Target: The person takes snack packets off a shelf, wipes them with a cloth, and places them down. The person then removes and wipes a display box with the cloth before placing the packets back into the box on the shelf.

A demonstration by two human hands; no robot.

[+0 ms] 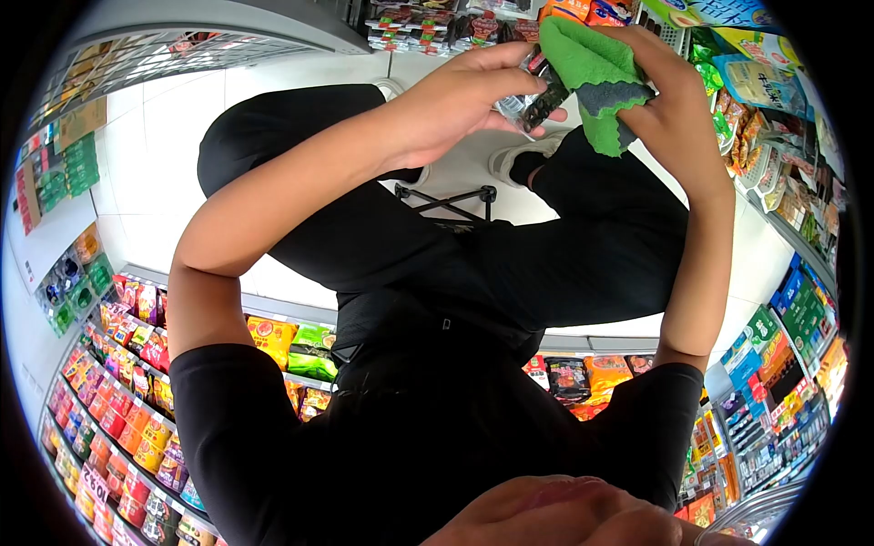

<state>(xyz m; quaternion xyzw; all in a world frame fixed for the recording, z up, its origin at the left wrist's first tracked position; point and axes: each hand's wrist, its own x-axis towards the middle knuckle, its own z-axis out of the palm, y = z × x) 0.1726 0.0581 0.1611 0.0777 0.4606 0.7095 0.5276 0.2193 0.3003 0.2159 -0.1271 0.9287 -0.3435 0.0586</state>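
Observation:
My left hand (455,107) is closed around a small packet (539,96) in clear and dark plastic, its thumb on top. To the right of it, my right hand (669,100) grips a green cloth (596,55) with a dark grey part hanging below the fingers. The cloth's edge is right beside the packet and overlaps it in this view; I cannot tell whether they touch. Both hands are above my knees, in front of the shelf with snack packets (414,23).
A folding stool's black legs (446,200) show between my shoes on the white tiled floor (150,173). Bagged snacks (742,136) fill racks at the right. Behind me are shelves of colourful packages (127,409). A wire basket or rack (173,50) is at the upper left.

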